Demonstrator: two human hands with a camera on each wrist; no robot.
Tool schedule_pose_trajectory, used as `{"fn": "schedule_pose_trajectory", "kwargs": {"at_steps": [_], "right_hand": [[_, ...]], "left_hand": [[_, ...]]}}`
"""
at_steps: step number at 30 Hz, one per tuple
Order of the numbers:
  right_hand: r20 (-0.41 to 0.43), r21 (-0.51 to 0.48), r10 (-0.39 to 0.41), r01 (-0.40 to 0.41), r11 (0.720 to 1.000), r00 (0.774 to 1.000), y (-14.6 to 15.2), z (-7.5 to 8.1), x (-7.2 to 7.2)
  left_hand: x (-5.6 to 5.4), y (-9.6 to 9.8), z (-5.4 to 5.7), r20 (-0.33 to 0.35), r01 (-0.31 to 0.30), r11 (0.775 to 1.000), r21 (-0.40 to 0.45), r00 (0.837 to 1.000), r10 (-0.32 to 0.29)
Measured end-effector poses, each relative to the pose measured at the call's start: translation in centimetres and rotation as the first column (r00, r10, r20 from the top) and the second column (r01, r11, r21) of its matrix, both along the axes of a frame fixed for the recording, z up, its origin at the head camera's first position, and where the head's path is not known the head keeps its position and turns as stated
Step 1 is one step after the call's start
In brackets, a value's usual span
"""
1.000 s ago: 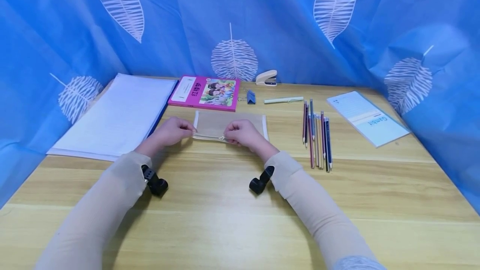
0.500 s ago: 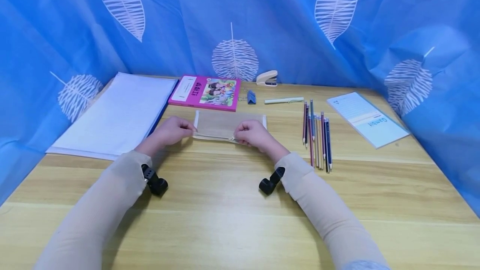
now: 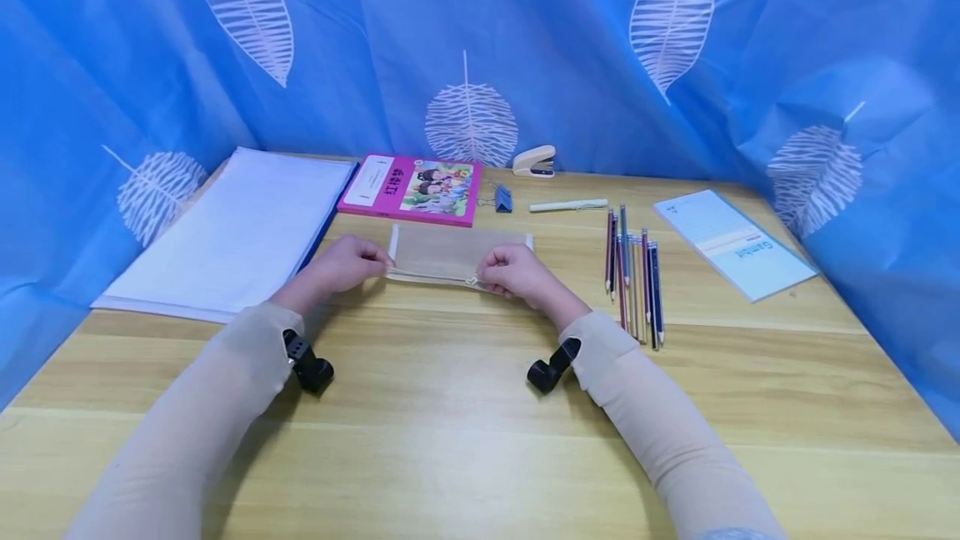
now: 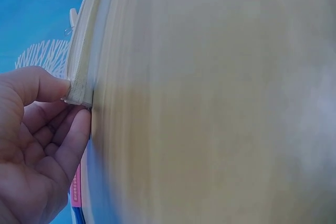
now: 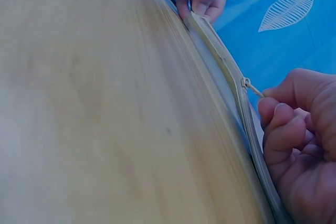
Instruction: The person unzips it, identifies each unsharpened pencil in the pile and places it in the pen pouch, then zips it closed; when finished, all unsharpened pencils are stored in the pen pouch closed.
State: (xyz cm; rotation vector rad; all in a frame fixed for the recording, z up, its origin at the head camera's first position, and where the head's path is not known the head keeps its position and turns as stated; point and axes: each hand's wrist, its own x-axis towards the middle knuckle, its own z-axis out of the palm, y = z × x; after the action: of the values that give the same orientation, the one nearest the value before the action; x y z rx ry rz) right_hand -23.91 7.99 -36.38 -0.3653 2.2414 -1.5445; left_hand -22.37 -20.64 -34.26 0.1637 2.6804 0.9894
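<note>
A flat beige zip pouch (image 3: 442, 250) with white side edges lies in the middle of the table in the head view. My left hand (image 3: 342, 263) pinches its near left corner, where the zipper begins; in the left wrist view the thumb and a finger meet at the end of the zipper tape (image 4: 81, 85). My right hand (image 3: 517, 275) is at the right part of the same edge. Seen from the right wrist, its thumb and curled forefinger pinch the small zipper pull (image 5: 254, 88), which is drawn out from the slider. The right hand covers the pouch's near right corner.
Left lies a stack of white paper (image 3: 232, 227). Behind the pouch are a pink book (image 3: 408, 188), a blue binder clip (image 3: 503, 198), a stapler (image 3: 535, 161) and a pale green pen (image 3: 567, 206). Several pencils (image 3: 635, 282) and a notepad (image 3: 735, 244) lie to the right.
My right hand has moved to the right along the pouch's near edge, taking the zipper pull with it. The left hand has stayed at the left corner.
</note>
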Motion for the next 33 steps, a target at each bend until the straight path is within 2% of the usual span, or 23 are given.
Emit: {"fn": "schedule_pose_trajectory", "kwargs": {"at_steps": [9, 19, 33], "right_hand": [[0.008, 0.019, -0.01, 0.01, 1.0, 1.0, 1.2, 0.1, 0.1], [0.043, -0.025, -0.023, 0.024, 0.999, 0.999, 2.4, 0.2, 0.1], [0.045, -0.096, -0.021, 0.025, 0.995, 0.999, 4.2, -0.2, 0.3]], "left_hand": [[0.2, 0.1, 0.1, -0.003, 0.002, 1.0, 0.007, 1.0, -0.002], [0.2, 0.2, 0.3, 0.025, -0.009, 1.0, 0.005, 1.0, 0.009], [-0.1, 0.2, -0.5, -0.037, 0.017, 1.0, 0.0, 0.999, -0.017]]}}
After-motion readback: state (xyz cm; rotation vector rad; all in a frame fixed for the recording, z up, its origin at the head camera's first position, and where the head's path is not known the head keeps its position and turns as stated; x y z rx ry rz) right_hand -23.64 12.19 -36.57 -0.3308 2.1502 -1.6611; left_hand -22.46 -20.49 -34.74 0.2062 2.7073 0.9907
